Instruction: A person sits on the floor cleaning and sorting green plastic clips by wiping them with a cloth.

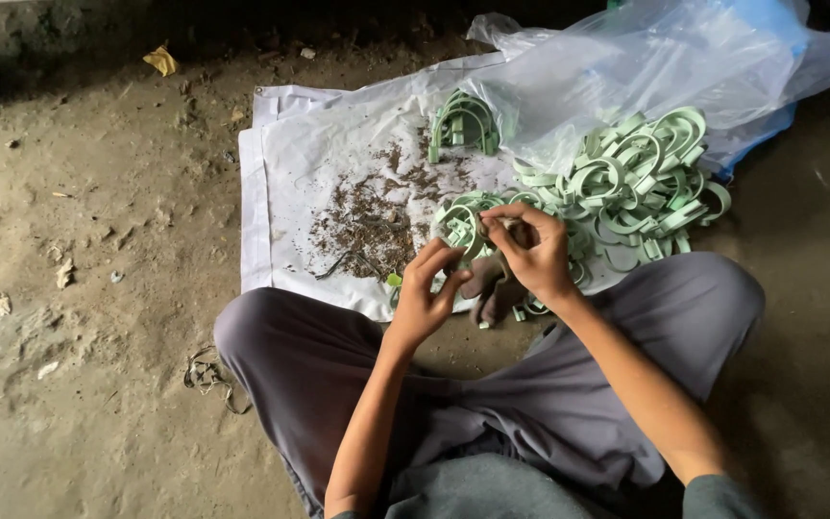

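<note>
I sit cross-legged on the ground. My right hand [530,252] is raised over my feet, its fingers pinched on a small brownish piece near a pale green U-shaped plastic clip [463,223]. Just below and left of it, my left hand [427,293] has its fingers curled and pinched; what it holds is too small to tell. A big loose pile of the same green clips [641,178] lies beyond my right hand on a white sheet [285,183]. A small neat stack of clips [463,123] stands farther back.
Dark brown trimmings [372,216] are scattered in the middle of the sheet. A clear plastic bag [655,62] lies open over the far right of the pile. Bare dirt ground with pebbles and dry leaves lies to the left. My grey trousers [569,384] fill the near view.
</note>
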